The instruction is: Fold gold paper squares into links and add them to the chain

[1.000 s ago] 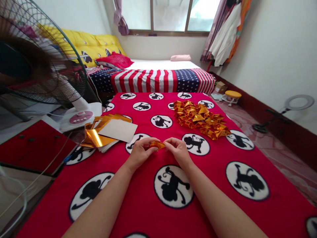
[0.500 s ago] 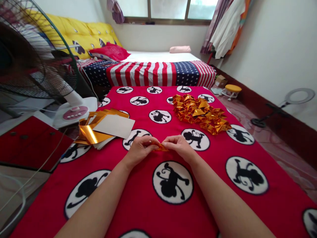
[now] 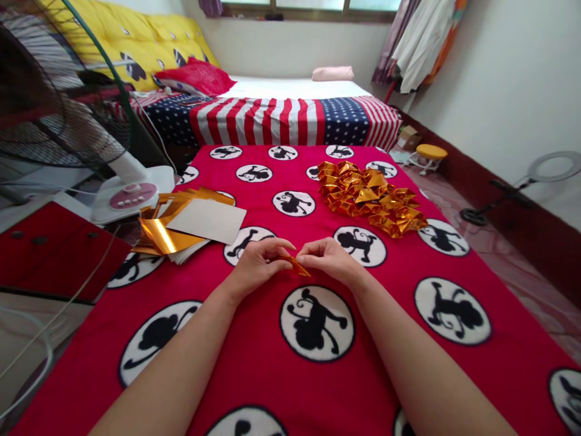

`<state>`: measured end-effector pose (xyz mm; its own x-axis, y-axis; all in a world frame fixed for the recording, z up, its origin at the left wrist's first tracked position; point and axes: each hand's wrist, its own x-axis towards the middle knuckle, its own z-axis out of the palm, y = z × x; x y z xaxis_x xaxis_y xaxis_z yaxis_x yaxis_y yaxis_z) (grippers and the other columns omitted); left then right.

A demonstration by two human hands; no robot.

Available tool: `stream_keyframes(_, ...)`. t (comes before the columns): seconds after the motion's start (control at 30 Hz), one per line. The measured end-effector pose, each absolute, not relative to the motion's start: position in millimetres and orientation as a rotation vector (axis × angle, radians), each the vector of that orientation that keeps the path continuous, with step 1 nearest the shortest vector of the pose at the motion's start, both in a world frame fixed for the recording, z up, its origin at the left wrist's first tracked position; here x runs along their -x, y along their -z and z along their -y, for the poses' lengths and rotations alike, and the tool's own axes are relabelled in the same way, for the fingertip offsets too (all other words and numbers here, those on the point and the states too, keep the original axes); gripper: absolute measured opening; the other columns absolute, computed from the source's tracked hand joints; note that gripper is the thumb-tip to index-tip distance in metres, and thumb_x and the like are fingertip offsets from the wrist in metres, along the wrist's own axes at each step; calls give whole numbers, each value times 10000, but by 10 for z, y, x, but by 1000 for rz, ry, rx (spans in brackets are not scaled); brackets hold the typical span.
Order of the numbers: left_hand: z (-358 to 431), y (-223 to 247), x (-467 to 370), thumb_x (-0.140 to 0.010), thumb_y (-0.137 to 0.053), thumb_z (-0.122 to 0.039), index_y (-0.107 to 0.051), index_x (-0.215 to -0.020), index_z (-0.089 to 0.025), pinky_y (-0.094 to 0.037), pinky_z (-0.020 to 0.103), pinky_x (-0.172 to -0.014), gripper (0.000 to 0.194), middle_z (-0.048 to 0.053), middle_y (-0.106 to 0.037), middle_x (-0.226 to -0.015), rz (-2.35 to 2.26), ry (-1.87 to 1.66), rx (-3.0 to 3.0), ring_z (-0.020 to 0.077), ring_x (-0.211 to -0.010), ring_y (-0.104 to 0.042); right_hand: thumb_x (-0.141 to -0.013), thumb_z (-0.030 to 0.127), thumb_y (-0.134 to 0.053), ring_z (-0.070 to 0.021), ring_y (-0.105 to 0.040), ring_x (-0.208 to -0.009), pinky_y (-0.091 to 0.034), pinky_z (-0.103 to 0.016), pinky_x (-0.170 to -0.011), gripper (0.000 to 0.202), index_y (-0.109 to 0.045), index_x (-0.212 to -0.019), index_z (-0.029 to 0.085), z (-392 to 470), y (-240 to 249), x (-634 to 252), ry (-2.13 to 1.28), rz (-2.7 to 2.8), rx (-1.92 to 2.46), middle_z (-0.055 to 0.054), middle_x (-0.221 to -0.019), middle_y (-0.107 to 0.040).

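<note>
A small piece of folded gold foil paper (image 3: 298, 266) is held between my two hands, just above the red cloth. My left hand (image 3: 261, 264) is closed on its left end with thumb and fingers. My right hand (image 3: 327, 260) pinches its upper right part near the middle. Part of the piece is hidden by the fingers. Left of my hands lies a loose stack of gold foil sheets (image 3: 157, 233), with one sheet's white back (image 3: 209, 220) facing up on top. To the right beyond my hands sits a cluster of folded gold paper pieces (image 3: 370, 197).
The red cloth (image 3: 236, 375) with monkey prints covers the surface before me. A running fan (image 3: 131, 194) and a red-topped box (image 3: 59, 242) stand at the left. Behind are a bed (image 3: 290, 121), a yellow stool (image 3: 431, 151) and a ring light stand (image 3: 476, 216).
The view has tilted down slightly. My left fingers have loosened and lifted a little, and more of the folded gold paper shows between my hands. The stack and cluster stay put.
</note>
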<state>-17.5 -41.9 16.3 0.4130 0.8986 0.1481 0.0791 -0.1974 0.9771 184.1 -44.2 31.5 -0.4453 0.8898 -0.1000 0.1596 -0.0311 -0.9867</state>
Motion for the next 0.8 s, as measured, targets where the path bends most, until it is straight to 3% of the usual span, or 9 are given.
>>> stream_keyframes(0.43, 386, -132, 185, -699, -730, -135, -678, -1014, -142, -550, 205, -664, 319, 24, -736, -805, -881, -909, -1508, 138, -705, -697, -732, 294, -626, -76, -465, -495, -308, -198, -466, 212, -674, -635, 112, 485, -218, -1751, -1343, 1637, 1197, 2, -551, -605)
stream_keyframes(0.8, 338, -132, 189, -728, -723, -233, -733, -840, -134, -525, 231, -666, 150, 56, -731, -803, -1012, -856, -1630, 158, -722, -677, -766, 327, -653, -81, -459, -480, -301, -198, -448, 218, -701, -681, 132, 511, -152, -1695, -1147, 1617, 1248, 10, -539, -597)
